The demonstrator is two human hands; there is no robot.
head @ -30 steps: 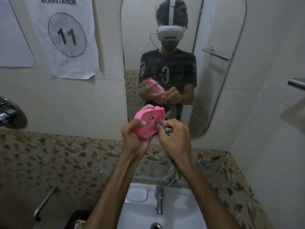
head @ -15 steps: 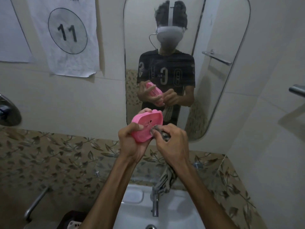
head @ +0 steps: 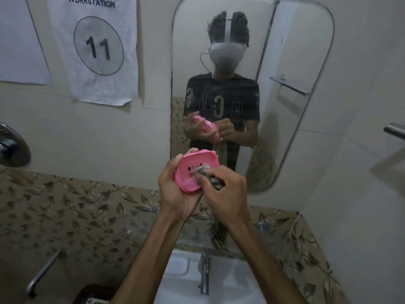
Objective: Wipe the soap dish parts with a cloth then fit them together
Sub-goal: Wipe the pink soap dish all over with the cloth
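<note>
My left hand (head: 175, 194) grips a pink soap dish part (head: 192, 166) with drain slots, held tilted in front of the mirror with its hollow side facing me. My right hand (head: 225, 194) is closed on a grey patterned cloth (head: 210, 175) and presses a bunched end of it into the dish's hollow. The rest of the cloth hangs down below my right wrist toward the tap. No other soap dish part is visible.
A white sink (head: 230, 286) with a chrome tap (head: 204, 275) lies directly below my arms. The mirror (head: 306, 106) reflects me and the dish. A chrome fitting (head: 11, 148) sits on the left wall, a rail (head: 41, 270) lower left, a dark bin (head: 94, 296) beside the sink.
The dish has turned so its hollow faces me more, and my right hand has pushed the cloth further into it. Both hands sit slightly lower in view.
</note>
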